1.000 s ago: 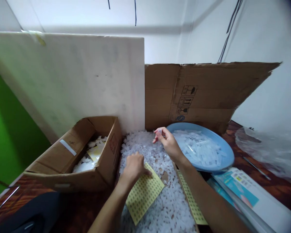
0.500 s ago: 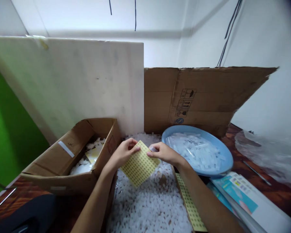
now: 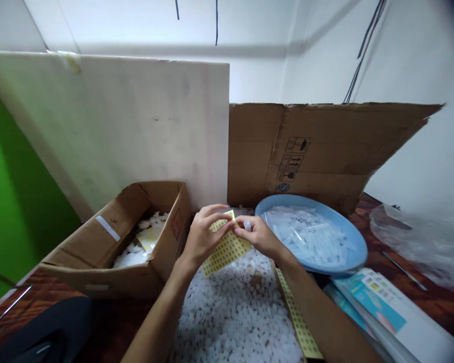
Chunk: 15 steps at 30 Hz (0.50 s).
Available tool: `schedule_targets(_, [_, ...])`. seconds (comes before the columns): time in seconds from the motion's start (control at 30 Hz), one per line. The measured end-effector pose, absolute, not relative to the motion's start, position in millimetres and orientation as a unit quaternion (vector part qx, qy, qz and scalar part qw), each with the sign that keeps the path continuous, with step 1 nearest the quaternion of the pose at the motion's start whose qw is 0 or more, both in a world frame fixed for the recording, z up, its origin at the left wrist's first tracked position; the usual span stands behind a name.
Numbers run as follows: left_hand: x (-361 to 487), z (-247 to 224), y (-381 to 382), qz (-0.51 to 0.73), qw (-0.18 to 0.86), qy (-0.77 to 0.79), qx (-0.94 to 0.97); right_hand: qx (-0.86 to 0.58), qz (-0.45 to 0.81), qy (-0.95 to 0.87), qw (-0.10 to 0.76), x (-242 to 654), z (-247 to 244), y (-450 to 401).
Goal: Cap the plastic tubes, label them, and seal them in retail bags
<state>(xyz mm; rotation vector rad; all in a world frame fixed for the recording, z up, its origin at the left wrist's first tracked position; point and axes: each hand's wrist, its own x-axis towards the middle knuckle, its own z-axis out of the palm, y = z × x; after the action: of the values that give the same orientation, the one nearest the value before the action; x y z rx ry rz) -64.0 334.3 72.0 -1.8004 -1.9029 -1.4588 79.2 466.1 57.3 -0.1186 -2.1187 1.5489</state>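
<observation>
My left hand [image 3: 205, 234] is closed on a yellow sheet of small round stickers [image 3: 227, 252], its fingers at the sheet's upper corner. The sheet is tilted above a mass of small white translucent plastic pieces [image 3: 238, 312]. My right hand [image 3: 263, 236] is closed round a small translucent plastic tube [image 3: 247, 227], whose end sticks up between the fingers. Its thumb and fingertip meet the left fingertips at the sheet's upper corner. Whether a sticker is between the fingertips is too small to tell.
An open cardboard box [image 3: 136, 275] with scraps stands left. A blue basin [image 3: 357, 242] of clear plastic tubes stands right. Another yellow sticker sheet [image 3: 300, 322] lies under my right forearm. Boxes [image 3: 386, 307], a metal rod [image 3: 404, 270] and plastic film [image 3: 412, 242] lie farther right.
My left hand has moved to the sheet's upper corner, and both hands' fingertips have come together there. The sheet has tilted. The tube now stands more upright in my right hand.
</observation>
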Motion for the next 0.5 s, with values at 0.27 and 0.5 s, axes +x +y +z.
schedule_targets(0.27, [-62.9, 71.8, 336.0, -0.537, 0.036, -0.608, -0.584, -0.046, 0.544, -0.797, 0.258, 78.4, 57.9, 463.5])
schedule_targets(0.5, [-61.8, 71.0, 336.7, -0.533, 0.023, -0.609, -0.586, -0.050, 0.530, -0.808, 0.251, 79.7, 57.7, 465.2])
